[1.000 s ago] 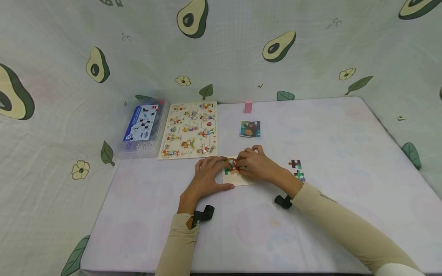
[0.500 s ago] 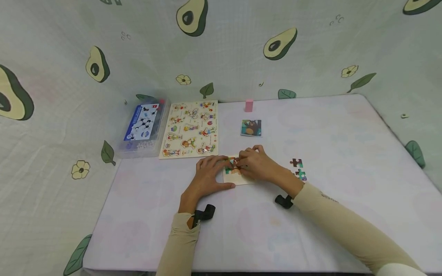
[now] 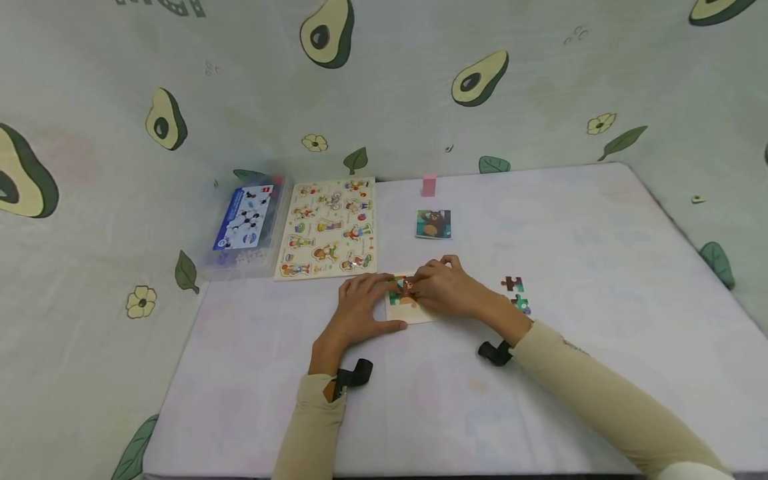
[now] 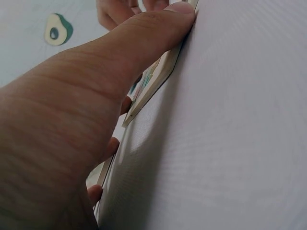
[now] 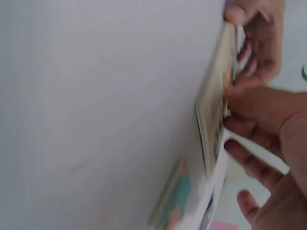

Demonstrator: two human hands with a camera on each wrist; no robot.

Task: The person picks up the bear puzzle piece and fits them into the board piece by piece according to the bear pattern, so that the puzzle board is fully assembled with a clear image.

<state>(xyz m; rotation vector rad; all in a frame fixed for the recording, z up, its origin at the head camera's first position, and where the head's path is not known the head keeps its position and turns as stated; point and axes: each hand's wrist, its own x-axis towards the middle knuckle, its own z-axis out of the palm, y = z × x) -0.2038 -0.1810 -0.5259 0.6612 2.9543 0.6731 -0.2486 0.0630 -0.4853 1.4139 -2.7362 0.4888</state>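
In the head view, a small wooden puzzle board [image 3: 415, 316] lies on the table between the hands, its picture of a brown bear partly covered by fingers. The left hand [image 3: 358, 308] holds the board's left side, thumb at the near edge and index finger reaching along the far part. The right hand [image 3: 447, 288] is over the board's right part. In the right wrist view, its thumb and index finger pinch a small puzzle piece [image 5: 227, 113] right at the board's surface, mostly hidden by the fingertips. Several loose puzzle pieces [image 3: 519, 305] lie beside the right wrist.
Behind the board lies a square bear picture [image 3: 433, 225], with a pink block [image 3: 429, 185] farther back. A larger wooden board with figures [image 3: 327, 227] and a clear plastic box [image 3: 240, 264] stand at the back left, by the patterned curtain.
Both hands stay nearly in place. More of the brown bear shows between the fingers, where the pinched piece has shifted slightly among the others. The head view tilts a little.
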